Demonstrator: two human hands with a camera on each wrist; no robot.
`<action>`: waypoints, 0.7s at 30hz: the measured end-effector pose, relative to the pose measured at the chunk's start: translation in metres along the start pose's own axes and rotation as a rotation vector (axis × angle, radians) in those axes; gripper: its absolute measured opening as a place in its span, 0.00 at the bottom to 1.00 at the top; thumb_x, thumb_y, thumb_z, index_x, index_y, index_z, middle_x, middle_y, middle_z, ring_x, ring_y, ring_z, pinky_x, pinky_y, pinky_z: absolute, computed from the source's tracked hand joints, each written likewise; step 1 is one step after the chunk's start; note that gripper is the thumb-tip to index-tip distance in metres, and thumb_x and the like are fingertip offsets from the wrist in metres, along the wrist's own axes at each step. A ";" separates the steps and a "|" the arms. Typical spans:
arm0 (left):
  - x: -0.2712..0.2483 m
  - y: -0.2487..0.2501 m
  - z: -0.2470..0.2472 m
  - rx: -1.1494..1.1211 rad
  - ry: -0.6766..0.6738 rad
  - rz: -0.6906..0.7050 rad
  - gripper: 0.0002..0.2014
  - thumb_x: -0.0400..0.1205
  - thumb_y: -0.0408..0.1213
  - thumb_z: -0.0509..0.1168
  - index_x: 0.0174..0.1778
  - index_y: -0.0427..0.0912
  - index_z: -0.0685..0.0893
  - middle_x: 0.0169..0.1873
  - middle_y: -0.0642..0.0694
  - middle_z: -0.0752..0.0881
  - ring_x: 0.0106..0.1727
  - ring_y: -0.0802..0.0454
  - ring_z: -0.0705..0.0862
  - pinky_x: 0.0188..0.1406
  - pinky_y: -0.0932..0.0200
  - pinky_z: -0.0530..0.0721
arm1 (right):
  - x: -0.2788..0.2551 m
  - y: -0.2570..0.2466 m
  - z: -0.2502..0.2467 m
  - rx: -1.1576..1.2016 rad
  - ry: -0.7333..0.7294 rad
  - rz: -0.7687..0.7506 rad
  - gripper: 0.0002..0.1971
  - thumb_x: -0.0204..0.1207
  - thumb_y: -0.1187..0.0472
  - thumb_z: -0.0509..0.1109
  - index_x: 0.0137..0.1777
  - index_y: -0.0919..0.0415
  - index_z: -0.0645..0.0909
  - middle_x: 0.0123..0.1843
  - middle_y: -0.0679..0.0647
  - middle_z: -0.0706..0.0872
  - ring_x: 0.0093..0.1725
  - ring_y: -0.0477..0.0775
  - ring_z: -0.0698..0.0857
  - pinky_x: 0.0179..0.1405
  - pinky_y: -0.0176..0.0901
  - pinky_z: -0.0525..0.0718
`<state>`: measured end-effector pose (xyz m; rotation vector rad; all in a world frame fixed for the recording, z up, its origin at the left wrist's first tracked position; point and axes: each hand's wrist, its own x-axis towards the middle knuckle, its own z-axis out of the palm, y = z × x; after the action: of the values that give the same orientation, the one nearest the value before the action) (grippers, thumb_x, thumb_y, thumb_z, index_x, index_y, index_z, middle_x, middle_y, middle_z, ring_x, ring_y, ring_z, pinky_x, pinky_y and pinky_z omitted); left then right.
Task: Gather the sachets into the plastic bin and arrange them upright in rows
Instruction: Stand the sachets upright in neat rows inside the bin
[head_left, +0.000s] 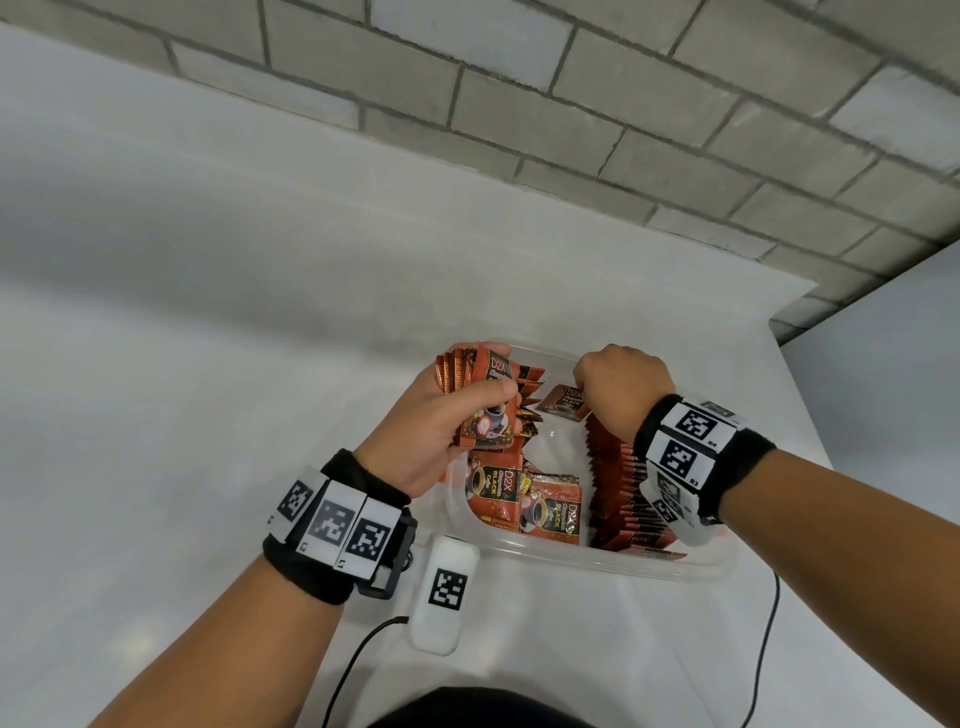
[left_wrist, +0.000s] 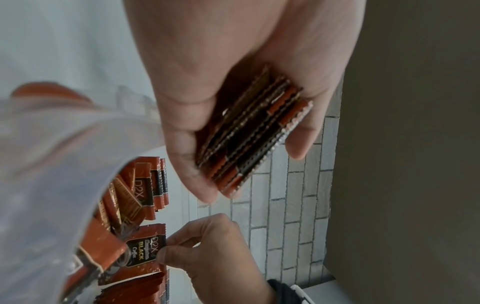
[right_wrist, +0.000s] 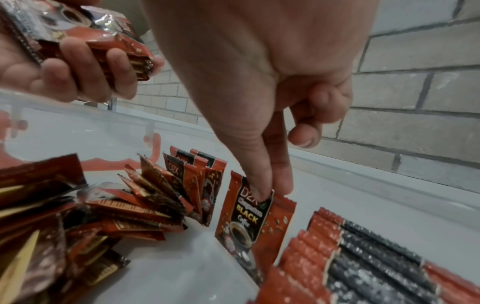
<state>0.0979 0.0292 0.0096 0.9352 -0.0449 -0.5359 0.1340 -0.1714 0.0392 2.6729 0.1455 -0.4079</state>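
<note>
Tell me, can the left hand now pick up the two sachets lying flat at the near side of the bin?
Probably not yet. The left hand already grips a stack of sachets, so no fingers are free, though the flat sachets lie uncovered just below it.

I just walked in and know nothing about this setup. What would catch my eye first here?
Probably the orange-and-black coffee sachets filling the clear plastic bin on the white table. The left hand grips a thick stack of sachets over the bin's left side, while the right hand pinches a single sachet by its top edge, standing it upright at the far end of a neat row.
</note>
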 end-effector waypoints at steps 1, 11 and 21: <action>0.000 0.000 0.000 0.000 -0.003 -0.001 0.22 0.71 0.34 0.70 0.63 0.45 0.81 0.50 0.40 0.88 0.46 0.45 0.89 0.44 0.53 0.88 | -0.001 -0.001 -0.002 -0.029 -0.002 0.004 0.09 0.77 0.72 0.58 0.37 0.62 0.71 0.33 0.52 0.66 0.39 0.56 0.71 0.35 0.43 0.68; 0.001 -0.002 -0.002 0.005 -0.003 -0.009 0.23 0.72 0.33 0.73 0.64 0.45 0.81 0.53 0.38 0.88 0.49 0.43 0.89 0.45 0.54 0.88 | 0.000 -0.001 -0.004 -0.056 0.010 0.038 0.08 0.80 0.66 0.59 0.41 0.57 0.65 0.38 0.51 0.69 0.39 0.54 0.70 0.37 0.43 0.67; 0.001 -0.001 0.003 -0.104 -0.034 -0.078 0.22 0.71 0.28 0.70 0.62 0.44 0.83 0.53 0.37 0.88 0.51 0.40 0.88 0.53 0.41 0.86 | -0.033 0.010 -0.041 0.680 0.195 0.007 0.10 0.77 0.45 0.68 0.48 0.50 0.83 0.44 0.46 0.86 0.41 0.47 0.83 0.34 0.38 0.75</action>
<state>0.0971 0.0262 0.0099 0.8287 -0.0111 -0.6204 0.1154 -0.1639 0.0885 3.3825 0.0598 -0.2147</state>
